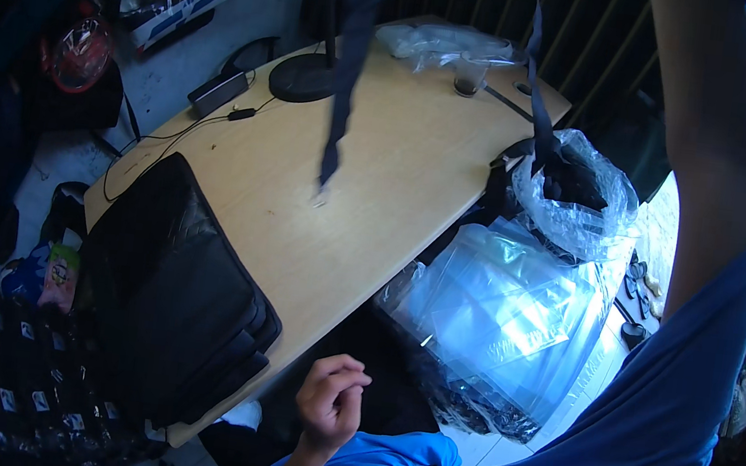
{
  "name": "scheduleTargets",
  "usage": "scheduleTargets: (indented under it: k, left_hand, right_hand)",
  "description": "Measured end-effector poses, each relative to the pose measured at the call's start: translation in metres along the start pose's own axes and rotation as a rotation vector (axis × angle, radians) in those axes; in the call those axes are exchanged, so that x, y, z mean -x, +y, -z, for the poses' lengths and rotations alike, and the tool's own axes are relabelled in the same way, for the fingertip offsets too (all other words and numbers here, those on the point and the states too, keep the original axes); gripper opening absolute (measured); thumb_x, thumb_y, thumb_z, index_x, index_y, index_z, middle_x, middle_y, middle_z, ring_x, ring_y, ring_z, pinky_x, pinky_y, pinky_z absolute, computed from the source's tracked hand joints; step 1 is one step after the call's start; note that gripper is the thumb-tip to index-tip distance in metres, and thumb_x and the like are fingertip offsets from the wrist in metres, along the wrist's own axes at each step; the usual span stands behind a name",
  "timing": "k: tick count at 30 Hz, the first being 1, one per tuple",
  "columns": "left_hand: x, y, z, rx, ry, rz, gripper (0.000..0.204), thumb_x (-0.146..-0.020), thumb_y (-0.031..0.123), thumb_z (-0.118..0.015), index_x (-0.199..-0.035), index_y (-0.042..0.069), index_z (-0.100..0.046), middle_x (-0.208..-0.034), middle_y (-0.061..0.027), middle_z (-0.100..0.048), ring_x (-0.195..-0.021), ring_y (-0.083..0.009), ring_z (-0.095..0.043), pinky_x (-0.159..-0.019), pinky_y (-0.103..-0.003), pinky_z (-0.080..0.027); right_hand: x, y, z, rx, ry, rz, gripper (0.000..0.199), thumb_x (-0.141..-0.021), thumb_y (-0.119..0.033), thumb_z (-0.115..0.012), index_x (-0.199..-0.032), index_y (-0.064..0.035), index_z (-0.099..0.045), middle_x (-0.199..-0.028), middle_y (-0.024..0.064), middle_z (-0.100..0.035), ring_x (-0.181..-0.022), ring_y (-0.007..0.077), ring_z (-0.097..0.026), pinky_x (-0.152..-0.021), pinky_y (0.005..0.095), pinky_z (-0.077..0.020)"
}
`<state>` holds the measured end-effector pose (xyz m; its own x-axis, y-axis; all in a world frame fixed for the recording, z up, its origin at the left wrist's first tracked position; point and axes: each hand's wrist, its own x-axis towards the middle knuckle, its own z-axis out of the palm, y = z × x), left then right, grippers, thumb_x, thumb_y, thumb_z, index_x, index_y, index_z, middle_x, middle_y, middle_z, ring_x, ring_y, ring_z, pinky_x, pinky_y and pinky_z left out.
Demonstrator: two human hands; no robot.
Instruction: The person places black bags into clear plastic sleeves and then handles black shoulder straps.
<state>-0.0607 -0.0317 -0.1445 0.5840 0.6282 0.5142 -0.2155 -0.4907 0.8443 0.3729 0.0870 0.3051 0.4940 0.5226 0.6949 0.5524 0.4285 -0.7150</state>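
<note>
My left hand [332, 401] is raised by the table's front edge, its fingers curled toward the thumb, and I see nothing in it. My right arm [716, 135] reaches up past the top of the view, so that hand is out of sight. A long dark strap [344, 90] hangs from the top over the table, its lower end a little frayed. Another dark strap [540, 86] runs up from a clear plastic bag [614, 207] holding black things, at the table's right side. Whether my right hand holds either strap is hidden.
On the wooden table [398, 180] are a black padded case [170, 292], a small dark box [218, 93], a round-based stand [303, 78], a cup [469, 79] and crumpled plastic [443, 44]. Clear plastic packages [503, 314] pile up at right. Black wrapped packs [46, 389] sit at lower left.
</note>
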Motion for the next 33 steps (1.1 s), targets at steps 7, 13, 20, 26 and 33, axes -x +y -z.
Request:
scheduleTargets:
  k: [7,13,20,26,33]
  left_hand:
    - [-0.035,-0.011,-0.030,0.072,-0.079,-0.040,0.014,-0.080,-0.010,-0.049,-0.085,-0.001,-0.058,-0.090,-0.0126,-0.058,-0.065,-0.0165,-0.059,-0.057,-0.025,-0.048]
    - [-0.032,-0.020,-0.032,0.083,-0.030,0.022,0.011,-0.080,-0.009,-0.050,-0.085,-0.002,-0.057,-0.091,-0.0130,-0.058,-0.067,-0.0154,-0.061,-0.059,-0.024,-0.049]
    - [-0.014,-0.025,-0.026,0.039,-0.043,0.073,0.012,-0.080,-0.010,-0.050,-0.086,-0.002,-0.057,-0.091,-0.0133,-0.058,-0.068,-0.0159,-0.061,-0.059,-0.025,-0.049]
    - [-0.051,-0.016,-0.015,-0.022,-0.041,-0.023,0.015,-0.078,-0.010,-0.049,-0.086,-0.001,-0.058,-0.088,-0.0129,-0.059,-0.067,-0.0157,-0.059,-0.058,-0.025,-0.047]
    - [-0.150,-0.039,-0.031,-0.373,-0.093,0.118,0.018,-0.082,0.002,-0.055,-0.100,-0.002,-0.058,-0.097,-0.0167,-0.060,-0.087,-0.0243,-0.061,-0.073,-0.032,-0.049]
  right_hand:
    - [0.025,0.091,-0.059,0.075,-0.057,-0.158,0.035,-0.076,-0.004,-0.066,-0.107,0.0069,-0.052,-0.082,0.0117,-0.061,-0.072,0.0208,-0.064,-0.058,0.0281,-0.0531]
    - [0.082,0.211,-0.114,-0.032,-0.259,-0.294,0.033,-0.073,-0.001,-0.065,-0.103,0.0067,-0.053,-0.070,0.0120,-0.061,-0.058,0.0211,-0.062,-0.050,0.0337,-0.0521]
    - [0.148,0.270,-0.140,0.873,-0.523,-0.085,0.069,-0.061,-0.027,-0.075,-0.123,-0.0050,-0.055,-0.102,0.0161,-0.065,-0.080,0.0259,-0.067,-0.073,0.0340,-0.0562]
    - [0.188,0.233,-0.083,0.790,-0.743,-0.248,0.066,-0.072,-0.028,-0.072,-0.131,-0.0134,-0.046,-0.116,0.0188,-0.058,-0.093,0.0244,-0.062,-0.067,0.0324,-0.0552]
    - [0.316,0.200,0.105,1.159,-0.516,-0.767,0.052,-0.083,-0.046,-0.058,-0.071,0.0039,-0.066,-0.060,0.0106,-0.063,-0.052,0.0185,-0.064,-0.054,0.0296,-0.0535]
